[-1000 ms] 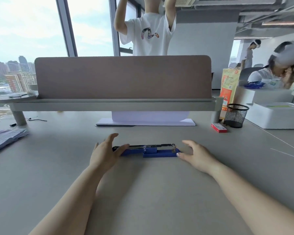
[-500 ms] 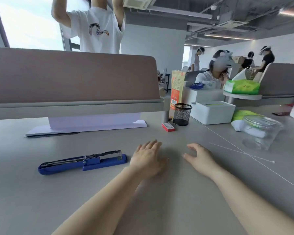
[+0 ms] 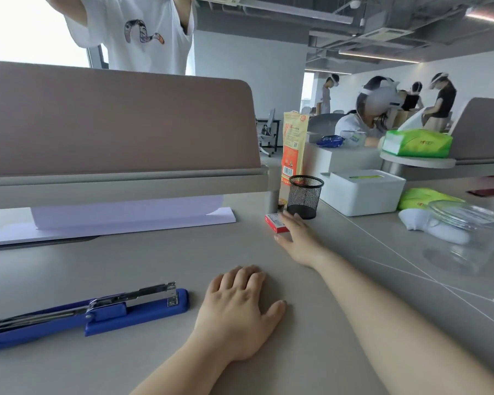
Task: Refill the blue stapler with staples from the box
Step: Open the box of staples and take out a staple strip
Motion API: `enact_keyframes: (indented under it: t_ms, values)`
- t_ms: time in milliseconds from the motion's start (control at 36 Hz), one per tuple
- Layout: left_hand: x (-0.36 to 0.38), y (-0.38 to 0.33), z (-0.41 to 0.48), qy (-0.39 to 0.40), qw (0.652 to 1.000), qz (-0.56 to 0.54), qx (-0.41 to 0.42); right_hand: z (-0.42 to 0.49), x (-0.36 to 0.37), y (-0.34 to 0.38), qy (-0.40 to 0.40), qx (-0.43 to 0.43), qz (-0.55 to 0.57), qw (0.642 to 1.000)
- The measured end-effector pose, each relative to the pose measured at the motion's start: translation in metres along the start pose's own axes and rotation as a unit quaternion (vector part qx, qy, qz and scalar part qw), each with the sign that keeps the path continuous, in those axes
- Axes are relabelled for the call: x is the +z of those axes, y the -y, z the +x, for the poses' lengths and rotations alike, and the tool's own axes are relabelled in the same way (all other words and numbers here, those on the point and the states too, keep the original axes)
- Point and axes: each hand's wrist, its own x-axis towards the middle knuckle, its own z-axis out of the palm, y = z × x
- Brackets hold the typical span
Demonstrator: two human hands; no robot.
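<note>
The blue stapler [image 3: 92,313] lies flat on the grey desk at the lower left, its lid swung open and the metal staple channel exposed. My left hand [image 3: 238,309] rests palm down on the desk just right of the stapler, holding nothing. The small red staple box [image 3: 274,222] sits farther back, beside the black mesh cup. My right hand [image 3: 297,236] is stretched out to the box with spread fingers, fingertips over its right side; whether they grip it is unclear.
A black mesh pen cup [image 3: 305,196] stands right behind the box. A white lidded box [image 3: 362,192], a clear plastic container [image 3: 465,232] and white tissue lie to the right. A desk divider [image 3: 117,124] with white paper under it runs across the back. Other people work beyond.
My view has swung right. My right hand moved forward from the middle of the desk to the red box. My left hand left the stapler and settled flat on the desk.
</note>
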Motion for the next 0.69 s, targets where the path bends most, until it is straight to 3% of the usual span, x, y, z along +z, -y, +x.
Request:
enact_keyframes:
  t_ms: [333, 472, 694]
  values:
    - [-0.006, -0.001, 0.0, 0.021, 1.0, -0.012, -0.009, -0.043, -0.003, 0.001, 0.046, 0.022, -0.022, 0.998]
    - [-0.011, -0.004, -0.003, 0.024, 0.999, -0.022, -0.015, -0.111, -0.013, 0.007, 0.03, 0.006, -0.043, 0.999]
    - [-0.02, -0.013, -0.025, 0.015, 1.0, -0.001, 0.007, -0.182, -0.022, 0.008, -0.012, -0.012, 0.024, 1.0]
